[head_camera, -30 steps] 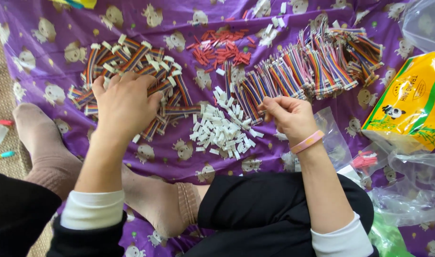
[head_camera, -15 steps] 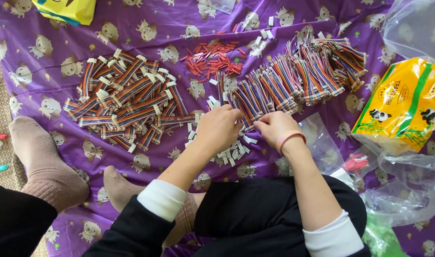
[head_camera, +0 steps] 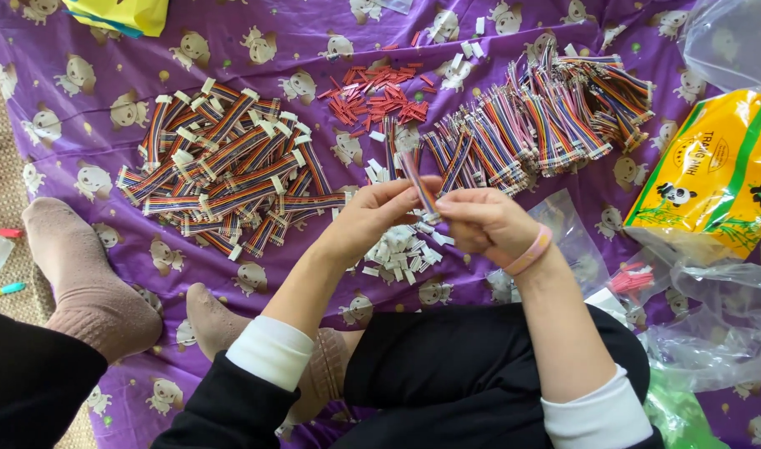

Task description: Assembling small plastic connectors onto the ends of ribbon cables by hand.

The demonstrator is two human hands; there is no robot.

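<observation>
From the head camera, looking down past the knees: the left hand (head_camera: 372,218) and the right hand (head_camera: 480,220) meet over a purple printed cloth (head_camera: 256,58) spread on the floor. Between them is one short rainbow ribbon cable (head_camera: 420,185), tilted up and away; the left fingertips pinch its side and the right grip closes around its lower end, though I cannot tell whether a connector is there.

Just below the hands lies a loose scatter of small white plastic connectors (head_camera: 401,254), hard and boxy. To the left is a crisscrossed heap of cables already capped in white (head_camera: 222,166); to the right, a fanned row of bare cables (head_camera: 522,133), flat, flexible, striped. Small red pieces (head_camera: 379,93) sit further up. A yellow bag (head_camera: 713,179) and crinkled clear plastic (head_camera: 705,316) lie at the right.

The risk, as I judge it: the thin wires could bend or splay at the end, since the cable is limp and the grip is only fingertips; a slipped piece would vanish among the white scatter.
</observation>
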